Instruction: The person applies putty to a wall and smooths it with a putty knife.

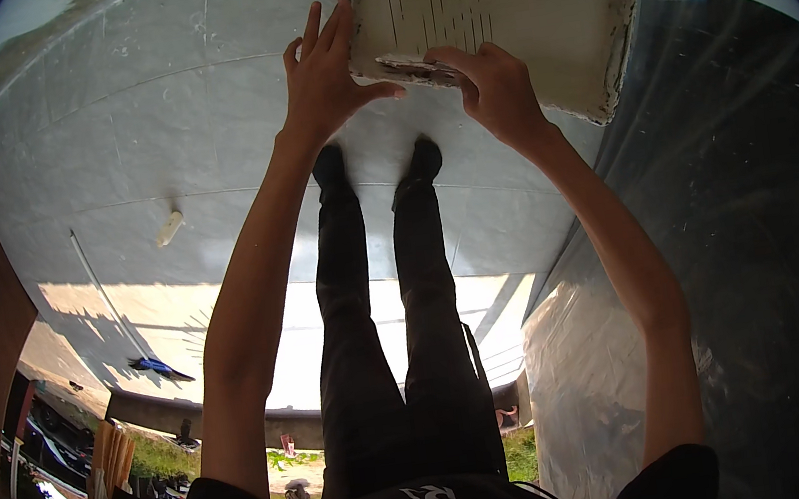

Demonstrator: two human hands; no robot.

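Observation:
A whitish paint tray (541,19) with slanted rib lines and a crusted, chipped rim is at the top of the view, its far end cut off by the picture's edge. My right hand (497,93) is closed over the tray's near rim, fingers curled around it. Beside the tray's left corner is my left hand (322,83), fingers stretched and thumb apart; its fingertips reach the tray's left edge. Dark, rough residue marks the near rim between the hands.
On the grey floor (205,154) to the left lie a small pale cylindrical object (170,227) and a long-handled broom with a blue head (161,370). A dark, glossy wall (717,208) runs along my right. My feet (423,158) stand below the tray.

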